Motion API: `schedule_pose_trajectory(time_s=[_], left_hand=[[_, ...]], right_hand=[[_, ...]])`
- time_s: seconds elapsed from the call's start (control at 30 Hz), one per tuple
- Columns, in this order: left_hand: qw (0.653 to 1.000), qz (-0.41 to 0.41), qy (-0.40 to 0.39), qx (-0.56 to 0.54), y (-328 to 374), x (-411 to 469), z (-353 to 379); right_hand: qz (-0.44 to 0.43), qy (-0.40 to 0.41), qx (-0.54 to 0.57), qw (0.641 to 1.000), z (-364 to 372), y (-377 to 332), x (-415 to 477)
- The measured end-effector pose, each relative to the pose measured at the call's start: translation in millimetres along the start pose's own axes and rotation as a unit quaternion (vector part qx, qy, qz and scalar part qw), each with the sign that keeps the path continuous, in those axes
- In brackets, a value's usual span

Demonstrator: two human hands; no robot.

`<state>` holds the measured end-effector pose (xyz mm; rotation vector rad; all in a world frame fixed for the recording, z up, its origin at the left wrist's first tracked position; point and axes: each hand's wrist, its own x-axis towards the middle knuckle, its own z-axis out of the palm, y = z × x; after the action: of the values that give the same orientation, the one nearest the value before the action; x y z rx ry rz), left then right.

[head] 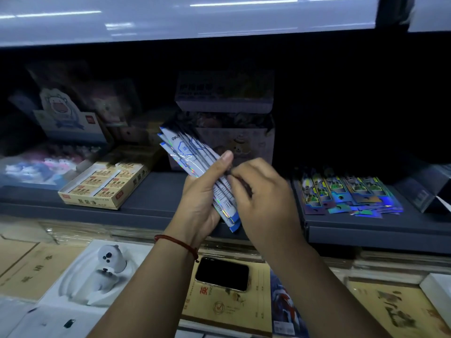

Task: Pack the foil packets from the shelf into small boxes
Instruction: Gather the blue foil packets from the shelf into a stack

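1. At the lower left, a white bear figurine sits in a white moulded tray on the counter below the shelf.
2. On the dark shelf, left of the hands, an open yellow box of erasers lies flat near the front edge.
3. The left hand is raised in front of the shelf, with a red string bracelet on its wrist. Its thumb and fingers are curled round a fanned stack of foil packets. The packets are white and blue with a holographic sheen, and they tilt up and to the left.
4. Behind the stack, a small cartoon-printed box stands on the shelf with another box on top of it.
5. Below the wrists, a black phone lies face up on yellow printed booklets.
6. The right hand meets the stack's right edge with its fingers curled inward. The back of the hand hides the tips, so I cannot tell whether they pinch a packet.
7. Further right, a row of loose foil packets, dark with green prints, lies fanned on the shelf.
8. At the far right, a dark folded carton sits just beside that row.
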<state>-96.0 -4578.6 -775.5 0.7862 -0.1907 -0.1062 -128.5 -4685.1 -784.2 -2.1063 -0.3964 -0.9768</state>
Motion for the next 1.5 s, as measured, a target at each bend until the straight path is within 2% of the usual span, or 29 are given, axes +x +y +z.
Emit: schedule_pose_trajectory(time_s=[0.13, 0.27, 0.43, 0.5, 0.57, 0.73, 0.83, 0.97, 1.2, 1.5], left_hand=[[1.000, 0.001, 0.014, 0.001, 4.8, 3.9, -3.3], [0.995, 0.064, 0.030, 0.071, 11.6, 10.5, -3.2], [0.946, 0.215, 0.048, 0.239, 16.5, 11.3, 5.6], [0.940, 0.219, 0.042, 0.258, 8.8, 10.0, 6.2], [0.941, 0.197, 0.024, 0.275, -1.2, 9.0, 4.2], [0.922, 0.169, -0.035, 0.346, -7.0, 5.1, 1.8], [0.929, 0.137, -0.067, 0.339, -5.4, 6.0, -0.2], [0.919, 0.121, -0.097, 0.363, -0.7, 12.7, -8.6], [0.889, 0.142, -0.102, 0.423, -9.6, 12.5, -11.0], [0.905, 0.182, -0.052, 0.380, -17.0, 9.8, -4.1]], right_hand=[[0.014, -0.051, 0.075, 0.996, 1.7, 3.9, 0.8], [0.060, -0.053, 0.033, 0.996, -1.4, 5.8, 3.3], [0.151, -0.091, 0.219, 0.960, -11.4, 3.0, 11.9], [0.170, -0.101, 0.310, 0.930, -11.9, -0.1, 12.1], [0.182, -0.099, 0.342, 0.917, -12.3, -3.0, 12.3], [0.210, -0.123, 0.214, 0.946, -8.8, -7.0, 12.6], [0.202, -0.109, 0.204, 0.952, -12.2, -6.7, 14.6], [0.194, -0.112, 0.201, 0.954, -15.8, -6.0, 17.2], [0.206, -0.137, 0.211, 0.946, -17.5, -1.8, 19.3], [0.168, -0.209, 0.129, 0.955, -16.0, 0.2, 17.8]])
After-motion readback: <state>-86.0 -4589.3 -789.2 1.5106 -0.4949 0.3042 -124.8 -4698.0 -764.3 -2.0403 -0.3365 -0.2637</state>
